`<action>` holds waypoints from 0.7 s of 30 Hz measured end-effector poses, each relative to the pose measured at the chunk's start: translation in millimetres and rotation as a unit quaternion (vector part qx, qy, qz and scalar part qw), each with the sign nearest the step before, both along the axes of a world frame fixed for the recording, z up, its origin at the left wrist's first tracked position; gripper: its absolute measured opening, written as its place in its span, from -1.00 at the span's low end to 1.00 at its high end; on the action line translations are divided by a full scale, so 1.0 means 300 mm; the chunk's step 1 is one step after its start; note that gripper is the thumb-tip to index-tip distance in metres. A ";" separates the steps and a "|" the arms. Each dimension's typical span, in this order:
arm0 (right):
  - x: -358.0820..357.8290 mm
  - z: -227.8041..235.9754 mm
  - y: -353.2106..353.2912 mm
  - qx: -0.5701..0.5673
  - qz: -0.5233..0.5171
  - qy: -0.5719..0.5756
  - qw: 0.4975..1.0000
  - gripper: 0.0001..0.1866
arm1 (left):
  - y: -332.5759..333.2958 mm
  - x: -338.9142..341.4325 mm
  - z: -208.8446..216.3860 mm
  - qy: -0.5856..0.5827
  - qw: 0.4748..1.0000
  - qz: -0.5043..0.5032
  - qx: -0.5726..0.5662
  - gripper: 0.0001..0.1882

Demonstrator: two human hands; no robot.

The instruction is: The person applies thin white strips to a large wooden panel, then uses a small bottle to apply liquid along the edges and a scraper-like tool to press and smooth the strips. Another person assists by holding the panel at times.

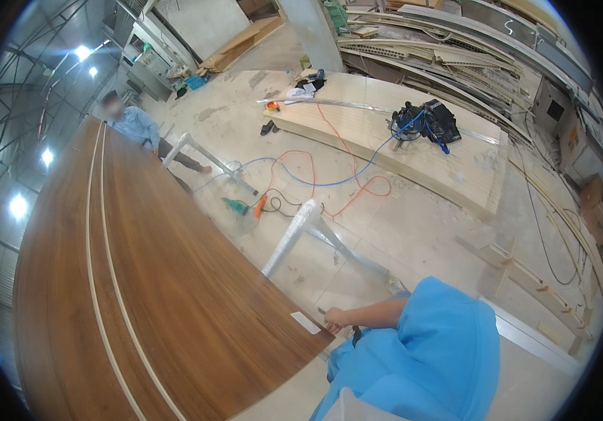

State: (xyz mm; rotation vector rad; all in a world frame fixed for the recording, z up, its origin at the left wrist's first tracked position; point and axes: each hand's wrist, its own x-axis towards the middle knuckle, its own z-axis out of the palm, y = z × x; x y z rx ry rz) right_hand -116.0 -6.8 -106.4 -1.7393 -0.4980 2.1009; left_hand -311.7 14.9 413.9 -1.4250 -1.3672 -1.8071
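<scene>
A long panel with a brown wood-grain face point(196, 295) fills the left side, with two pale parallel strips point(108, 259) running along it. My right hand point(336, 321) comes from a blue sleeve and is at the panel's near right corner, beside a white label point(306, 323). Its fingers are closed, and a short greyish piece pokes out above them, too small to name. A dark object shows below the wrist, against my blue clothing point(400, 372). My left hand is out of view.
A person in a blue shirt point(133, 126) stands at the panel's far end. Grey metal trestles point(294, 235) stand beside the panel. Red and blue hoses, an orange-and-green power tool point(245, 207) and cables lie on the floor. A pale panel stack point(386, 133) carries a black bag point(442, 123).
</scene>
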 end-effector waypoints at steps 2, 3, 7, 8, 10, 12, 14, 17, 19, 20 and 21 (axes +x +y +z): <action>-0.055 0.028 -0.053 0.051 0.071 0.006 0.996 -0.74 | 0.011 -0.016 -0.025 -0.001 1.000 0.001 -0.008 0.06; -0.080 0.050 -0.067 0.022 -0.004 0.012 1.000 -0.75 | 0.015 -0.023 -0.034 -0.002 1.000 -0.002 -0.010 0.06; -0.117 0.126 -0.098 -0.057 -0.141 0.065 0.986 -0.67 | 0.033 -0.044 -0.069 -0.008 0.999 -0.011 -0.029 0.04; -0.116 0.137 -0.102 -0.077 -0.152 0.041 0.985 -0.66 | 0.034 -0.052 -0.079 -0.008 0.999 -0.012 -0.032 0.04; -0.116 0.151 -0.109 -0.070 -0.170 0.087 0.979 -0.65 | 0.036 -0.073 -0.095 -0.011 0.999 -0.012 -0.038 0.03; -0.125 0.150 -0.109 -0.070 -0.187 0.054 0.978 -0.63 | 0.038 -0.097 -0.115 -0.016 0.999 -0.018 -0.047 0.03; -0.147 0.136 -0.105 -0.050 -0.176 -0.025 0.983 -0.60 | 0.034 -0.124 -0.135 -0.025 0.998 -0.021 -0.054 0.02; -0.167 0.086 -0.090 -0.029 -0.185 -0.046 0.981 -0.56 | 0.017 -0.164 -0.160 -0.035 0.997 -0.022 -0.058 0.01; -0.123 0.028 -0.073 -0.008 -0.173 -0.050 0.984 -0.56 | 0.008 -0.186 -0.181 -0.046 0.996 -0.029 -0.068 0.00; -0.083 -0.008 -0.064 -0.013 -0.182 -0.079 0.980 -0.56 | 0.003 -0.200 -0.193 -0.055 0.995 -0.029 -0.071 0.00; -0.024 -0.041 -0.059 0.012 -0.178 -0.097 0.979 -0.56 | -0.004 -0.213 -0.208 -0.068 0.994 -0.032 -0.078 0.00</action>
